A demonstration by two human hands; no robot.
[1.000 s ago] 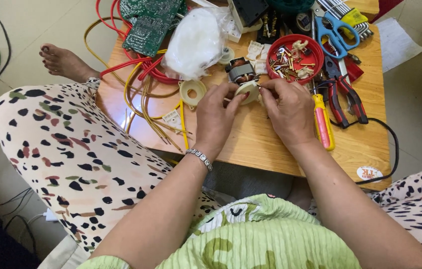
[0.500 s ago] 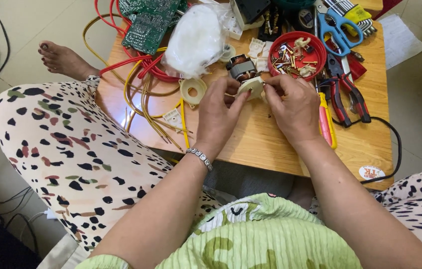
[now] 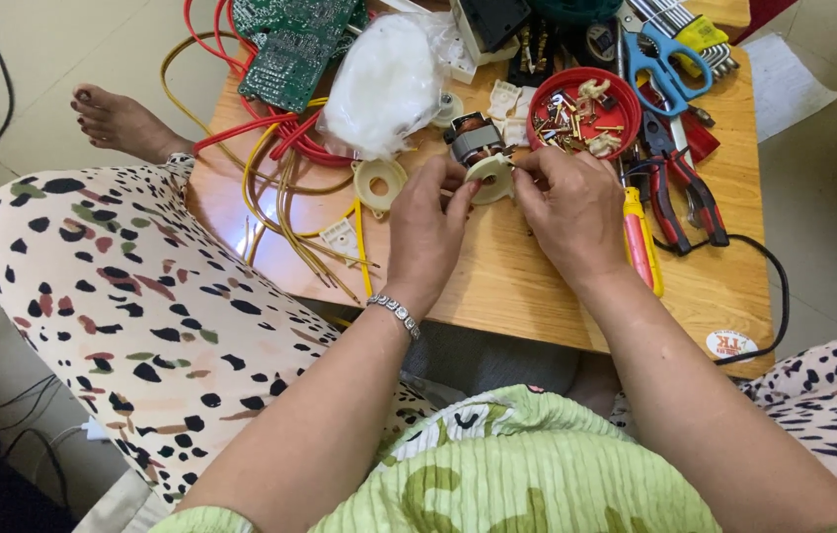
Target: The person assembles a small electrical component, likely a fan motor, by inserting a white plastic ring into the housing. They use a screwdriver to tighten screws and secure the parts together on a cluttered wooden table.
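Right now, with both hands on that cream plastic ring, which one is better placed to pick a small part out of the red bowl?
Right hand, probably. It sits just below the red bowl, while the left hand is farther off and grips the cream ring.

Between the left hand (image 3: 428,232) and right hand (image 3: 571,212) sits a cream plastic ring (image 3: 491,178); a second cream ring (image 3: 378,184) lies left of them. Beyond the fingers stand a red bowl (image 3: 626,94) and blue-handled scissors (image 3: 670,59). Yellow and red wires (image 3: 275,168) spread leftward below a green circuit board (image 3: 290,44). Right of the right hand lies a pink-and-yellow handle (image 3: 641,247), perhaps a screwdriver. The trousers (image 3: 113,296) are cream with black, red and green spots.
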